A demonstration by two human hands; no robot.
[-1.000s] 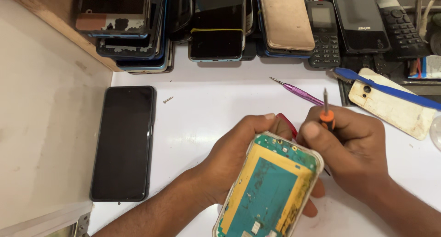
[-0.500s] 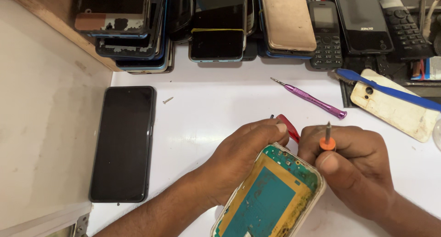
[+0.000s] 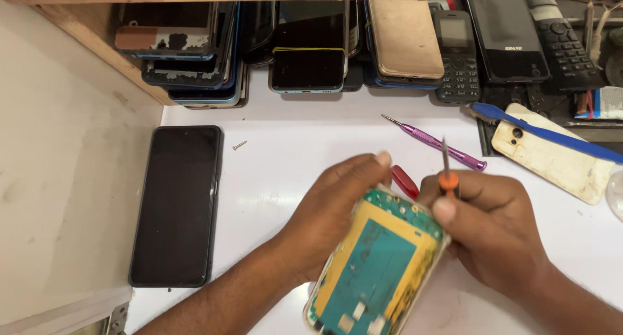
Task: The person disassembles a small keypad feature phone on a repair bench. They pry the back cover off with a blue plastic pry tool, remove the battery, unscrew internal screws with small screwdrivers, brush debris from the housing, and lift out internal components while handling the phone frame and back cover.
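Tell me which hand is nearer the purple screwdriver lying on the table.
Right. The right hand sits just below the purple screwdriver; the left hand is farther, down to its left.

Opened phone (image 3: 376, 270): back cover off, green circuit board and yellow-edged teal panel showing, pale frame around it. Held tilted, top end away from me, cupped in my left grip (image 3: 331, 221) with my right grip (image 3: 487, 231) touching its upper right corner.

Small screwdriver (image 3: 446, 173): orange collar, thin metal shaft upright, pinched in my right grip, just above the phone's top corner.
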